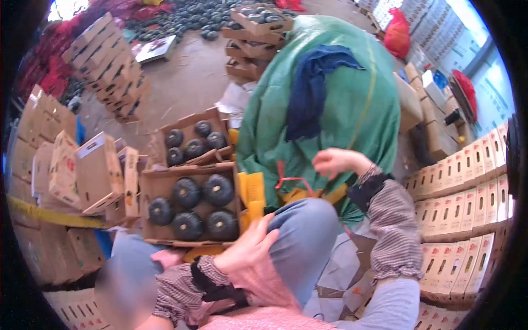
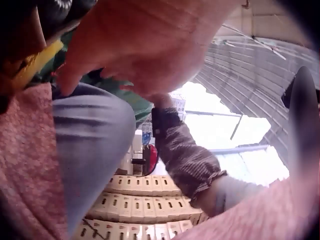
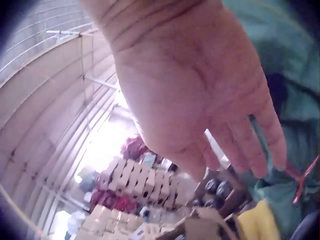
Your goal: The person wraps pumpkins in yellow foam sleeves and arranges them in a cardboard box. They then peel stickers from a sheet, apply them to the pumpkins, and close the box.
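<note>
My left hand (image 1: 250,248) lies against the bent knee (image 1: 308,228) in the head view, its fingers extended and nothing in them. Just beyond it, an open cardboard box (image 1: 242,209) holds several round dark green squashes (image 1: 221,224). My right hand (image 1: 340,162) is over the near end of a big green sack (image 1: 330,104). In the right wrist view this hand (image 3: 195,90) shows a bare palm with loosely extended fingers. A red tie (image 1: 296,180) on the sack lies a little to its left. Yellow material (image 1: 252,190) stands between the box and the sack.
A second box (image 1: 190,118) of squashes sits behind the first. Dark blue cloth (image 1: 313,91) drapes over the sack. Stacked cartons (image 1: 110,66) rise at the left, with rows of packed boxes (image 1: 462,203) at the right. Loose squashes (image 1: 203,22) cover the far floor.
</note>
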Demonstrator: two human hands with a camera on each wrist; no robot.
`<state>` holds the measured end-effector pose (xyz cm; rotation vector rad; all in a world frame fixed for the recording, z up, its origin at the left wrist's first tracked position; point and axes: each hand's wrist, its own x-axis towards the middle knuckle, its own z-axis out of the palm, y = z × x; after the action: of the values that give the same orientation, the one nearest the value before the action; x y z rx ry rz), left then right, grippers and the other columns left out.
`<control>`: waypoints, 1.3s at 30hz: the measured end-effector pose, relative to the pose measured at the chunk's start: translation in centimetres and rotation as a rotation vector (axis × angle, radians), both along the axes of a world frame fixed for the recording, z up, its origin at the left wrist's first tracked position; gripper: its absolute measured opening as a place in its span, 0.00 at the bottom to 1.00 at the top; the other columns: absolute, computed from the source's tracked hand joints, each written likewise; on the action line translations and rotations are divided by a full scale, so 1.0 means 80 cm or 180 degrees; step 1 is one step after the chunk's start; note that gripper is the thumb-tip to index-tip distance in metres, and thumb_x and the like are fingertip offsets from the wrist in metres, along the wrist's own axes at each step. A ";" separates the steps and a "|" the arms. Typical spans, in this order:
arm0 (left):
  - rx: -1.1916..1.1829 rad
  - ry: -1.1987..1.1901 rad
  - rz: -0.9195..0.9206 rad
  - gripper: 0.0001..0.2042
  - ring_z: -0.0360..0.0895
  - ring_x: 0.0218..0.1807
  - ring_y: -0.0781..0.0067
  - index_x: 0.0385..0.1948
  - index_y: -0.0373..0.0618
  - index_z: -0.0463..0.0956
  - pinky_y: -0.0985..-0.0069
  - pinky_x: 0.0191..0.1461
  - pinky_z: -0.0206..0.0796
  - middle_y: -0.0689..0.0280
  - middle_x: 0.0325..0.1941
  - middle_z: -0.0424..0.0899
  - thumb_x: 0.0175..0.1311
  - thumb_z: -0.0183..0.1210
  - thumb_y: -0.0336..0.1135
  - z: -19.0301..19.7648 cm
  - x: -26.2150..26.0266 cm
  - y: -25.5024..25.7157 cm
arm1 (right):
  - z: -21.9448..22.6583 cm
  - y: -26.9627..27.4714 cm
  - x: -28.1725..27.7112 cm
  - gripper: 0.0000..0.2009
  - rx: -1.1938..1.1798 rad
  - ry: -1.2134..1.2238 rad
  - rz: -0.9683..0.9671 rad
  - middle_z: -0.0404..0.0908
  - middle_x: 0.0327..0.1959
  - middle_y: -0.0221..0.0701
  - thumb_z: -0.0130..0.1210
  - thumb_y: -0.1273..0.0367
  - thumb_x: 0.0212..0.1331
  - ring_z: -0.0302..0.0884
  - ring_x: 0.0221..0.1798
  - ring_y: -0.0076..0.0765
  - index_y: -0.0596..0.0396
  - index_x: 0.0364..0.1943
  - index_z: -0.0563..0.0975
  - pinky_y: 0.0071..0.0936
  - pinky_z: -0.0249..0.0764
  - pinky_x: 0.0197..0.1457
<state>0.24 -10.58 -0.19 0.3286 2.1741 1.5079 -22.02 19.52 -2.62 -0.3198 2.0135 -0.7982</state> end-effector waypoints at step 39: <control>-0.1467 0.1444 -0.0487 0.20 0.71 0.61 0.59 0.55 0.47 0.72 0.63 0.65 0.61 0.59 0.61 0.73 0.66 0.47 0.46 -0.370 -0.345 0.115 | -0.353 0.160 0.077 0.29 0.1692 0.1963 -0.0549 0.66 0.64 0.42 0.57 0.63 0.53 0.62 0.66 0.48 0.54 0.61 0.67 0.40 0.60 0.69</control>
<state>-27.38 -1.38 -29.83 0.7091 2.6880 0.8675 -15.87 32.32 -30.87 -0.0821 2.7665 -0.2396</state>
